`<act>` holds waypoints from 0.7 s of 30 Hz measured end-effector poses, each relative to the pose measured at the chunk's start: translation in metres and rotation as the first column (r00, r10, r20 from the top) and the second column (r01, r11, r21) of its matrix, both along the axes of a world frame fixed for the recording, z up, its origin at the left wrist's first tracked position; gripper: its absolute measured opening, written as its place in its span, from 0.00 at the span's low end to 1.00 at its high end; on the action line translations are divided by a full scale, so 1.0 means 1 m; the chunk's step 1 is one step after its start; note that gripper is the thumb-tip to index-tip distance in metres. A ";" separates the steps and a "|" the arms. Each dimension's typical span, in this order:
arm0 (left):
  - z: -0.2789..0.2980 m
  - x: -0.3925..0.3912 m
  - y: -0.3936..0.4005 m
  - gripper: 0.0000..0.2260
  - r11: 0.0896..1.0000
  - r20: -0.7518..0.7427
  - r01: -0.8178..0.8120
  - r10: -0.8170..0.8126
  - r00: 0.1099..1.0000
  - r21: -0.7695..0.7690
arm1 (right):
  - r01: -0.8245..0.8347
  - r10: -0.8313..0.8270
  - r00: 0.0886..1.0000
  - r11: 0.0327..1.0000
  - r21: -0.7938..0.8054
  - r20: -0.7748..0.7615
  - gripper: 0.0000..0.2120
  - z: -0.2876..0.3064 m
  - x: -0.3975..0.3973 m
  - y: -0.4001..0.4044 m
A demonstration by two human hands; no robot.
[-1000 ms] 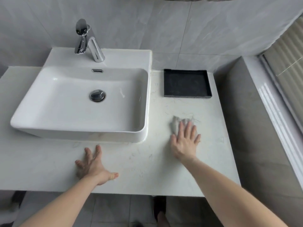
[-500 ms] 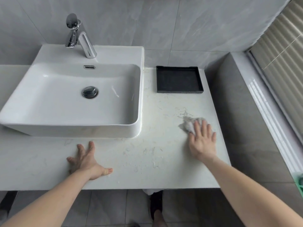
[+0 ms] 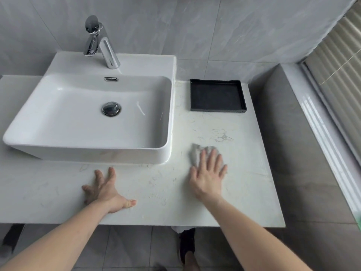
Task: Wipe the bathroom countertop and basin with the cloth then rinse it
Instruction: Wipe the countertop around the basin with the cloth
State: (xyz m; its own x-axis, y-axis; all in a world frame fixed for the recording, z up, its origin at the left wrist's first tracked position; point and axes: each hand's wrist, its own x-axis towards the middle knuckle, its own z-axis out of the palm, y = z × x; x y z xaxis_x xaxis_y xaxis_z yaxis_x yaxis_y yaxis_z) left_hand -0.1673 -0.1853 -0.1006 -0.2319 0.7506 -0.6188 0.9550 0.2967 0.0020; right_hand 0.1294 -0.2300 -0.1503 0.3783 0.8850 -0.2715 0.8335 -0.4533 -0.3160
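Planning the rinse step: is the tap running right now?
Off, apparently: no stream falls from the faucet spout, and the basin shows no flowing water.

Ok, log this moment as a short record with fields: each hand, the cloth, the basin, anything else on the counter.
left hand: left hand rests on the countertop with fingers spread, in front of the basin, holding nothing
right hand: right hand presses flat on the cloth, fingers straight
cloth: grey cloth, crumpled, on the countertop right of the basin
basin: white basin, no water running from the tap
other: black tray at the back
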 end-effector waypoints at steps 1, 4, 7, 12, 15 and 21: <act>0.000 0.000 0.000 0.68 1.000 0.001 0.000 0.000 1.000 0.000 | -0.063 0.063 0.998 0.998 0.001 -0.022 0.33 0.002 -0.021 0.003; -0.001 0.000 0.000 0.68 1.000 -0.001 0.001 -0.001 1.000 0.001 | -0.189 0.189 0.981 0.982 -0.009 -0.032 0.33 0.003 -0.054 0.006; -0.001 -0.001 0.001 0.68 1.000 0.000 0.008 -0.008 1.000 -0.003 | -0.256 0.257 0.966 0.966 0.024 -0.016 0.30 0.002 -0.026 -0.005; -0.001 -0.002 0.000 0.70 1.000 0.000 0.021 -0.021 1.000 0.009 | -0.064 0.063 0.995 0.998 0.008 0.078 0.29 -0.004 0.083 -0.042; 0.002 0.000 0.000 0.69 1.000 0.001 0.018 -0.018 1.000 0.006 | 0.085 -0.088 0.989 0.996 0.026 0.120 0.29 -0.001 0.136 -0.067; 0.004 0.002 0.001 0.68 1.000 -0.003 0.011 -0.011 1.000 -0.018 | 0.289 -0.292 0.955 0.956 0.056 0.053 0.31 -0.005 0.083 -0.078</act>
State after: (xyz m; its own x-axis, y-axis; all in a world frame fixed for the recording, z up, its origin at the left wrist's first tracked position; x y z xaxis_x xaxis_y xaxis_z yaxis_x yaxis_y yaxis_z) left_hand -0.1649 -0.1847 -0.0965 -0.2258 0.7416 -0.6317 0.9581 0.2865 -0.0061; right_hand 0.2123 -0.3075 -0.1550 0.6350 0.7460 -0.2007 0.6866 -0.6641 -0.2960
